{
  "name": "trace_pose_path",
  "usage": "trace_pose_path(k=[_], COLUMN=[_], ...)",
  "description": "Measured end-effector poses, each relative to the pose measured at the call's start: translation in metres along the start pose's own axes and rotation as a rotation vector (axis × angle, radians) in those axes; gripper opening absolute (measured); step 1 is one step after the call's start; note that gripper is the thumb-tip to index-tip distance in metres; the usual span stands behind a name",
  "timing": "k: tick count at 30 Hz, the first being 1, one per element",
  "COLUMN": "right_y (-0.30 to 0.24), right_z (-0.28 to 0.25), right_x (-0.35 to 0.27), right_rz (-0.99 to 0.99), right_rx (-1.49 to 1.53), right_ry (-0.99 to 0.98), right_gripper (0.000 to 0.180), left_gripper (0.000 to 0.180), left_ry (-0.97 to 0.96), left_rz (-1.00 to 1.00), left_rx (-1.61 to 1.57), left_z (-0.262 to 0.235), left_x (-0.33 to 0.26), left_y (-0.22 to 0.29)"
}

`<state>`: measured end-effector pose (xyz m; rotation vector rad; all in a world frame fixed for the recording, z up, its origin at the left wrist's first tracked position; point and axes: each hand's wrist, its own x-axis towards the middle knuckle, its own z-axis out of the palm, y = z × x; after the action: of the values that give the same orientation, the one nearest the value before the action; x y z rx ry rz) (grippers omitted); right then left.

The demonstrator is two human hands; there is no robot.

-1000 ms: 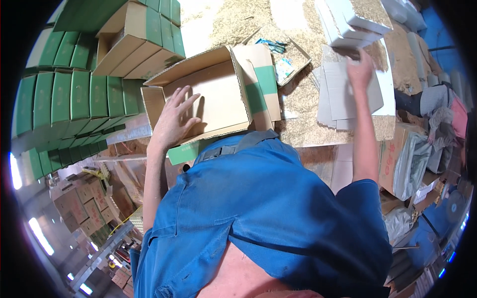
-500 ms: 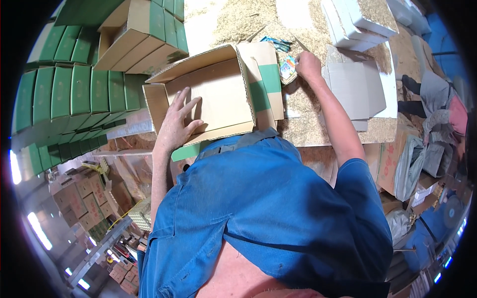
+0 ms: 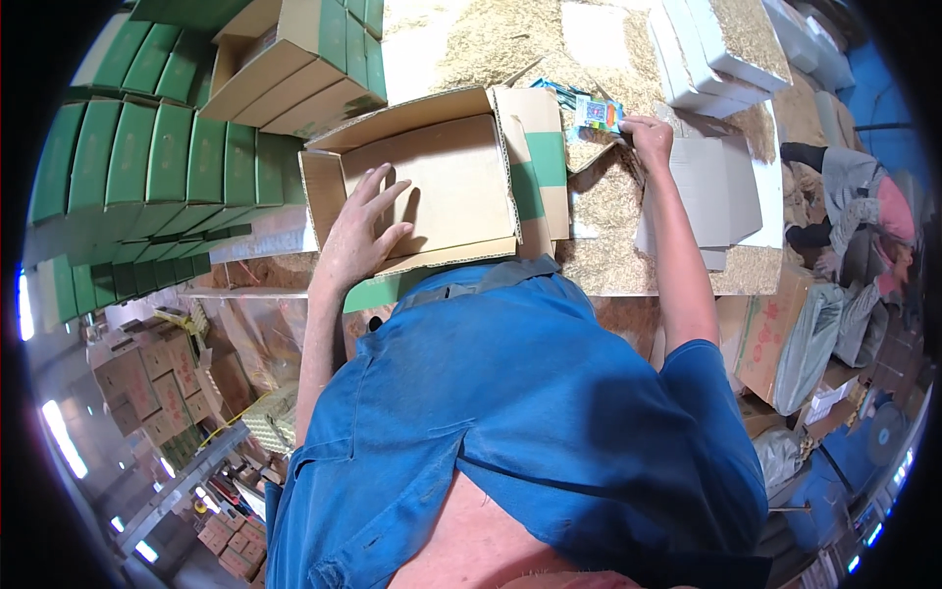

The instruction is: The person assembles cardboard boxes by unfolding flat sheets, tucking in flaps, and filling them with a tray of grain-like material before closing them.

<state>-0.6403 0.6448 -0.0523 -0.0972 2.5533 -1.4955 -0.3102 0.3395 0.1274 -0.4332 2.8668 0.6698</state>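
Note:
An open cardboard box (image 3: 453, 187) lies in front of me at the table's near edge. Inside it, my left hand (image 3: 361, 228) rests near its left side with fingers spread, holding nothing. To the right of the box, my right hand (image 3: 652, 145) pinches the edge of a small printed packet (image 3: 598, 114), blue and white with coloured patches. Just beyond and left of that packet lie more blue packets (image 3: 555, 90), partly covered by it. Flat cardboard with a green band (image 3: 546, 157) sits between the box and the packets.
Green-fronted boxes (image 3: 167, 162) are stacked at the left. Loose straw-coloured shavings (image 3: 608, 260) cover much of the table. Grey cardboard sheets (image 3: 711, 191) lie at the right, with white foam blocks (image 3: 702, 59) behind them. Another person (image 3: 854, 187) is bent over at the far right.
My right hand has drawn a little to the right, and the packet in it is lifted and turned, with its printed face now plainer. My left hand stays in the box.

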Motion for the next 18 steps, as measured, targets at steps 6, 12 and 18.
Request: trace_pose_path(k=[6, 12, 18], right_y=[-0.055, -0.204, -0.238], right_z=[-0.008, 0.01, 0.064], right_x=[-0.016, -0.115, -0.157], right_rz=[0.188, -0.182, -0.628], right_rx=[0.676, 0.506, -0.215], right_ry=[-0.071, -0.478, -0.275], right_gripper=[0.021, 0.02, 0.014], left_gripper=[0.051, 0.061, 0.059], left_ry=[0.181, 0.666, 0.476], left_rz=[0.007, -0.051, -0.19], left_rx=[-0.118, -0.079, -1.021], left_z=[-0.022, -0.035, 0.007], left_x=[-0.011, -0.026, -0.029], left_y=[0.004, -0.019, -0.062])
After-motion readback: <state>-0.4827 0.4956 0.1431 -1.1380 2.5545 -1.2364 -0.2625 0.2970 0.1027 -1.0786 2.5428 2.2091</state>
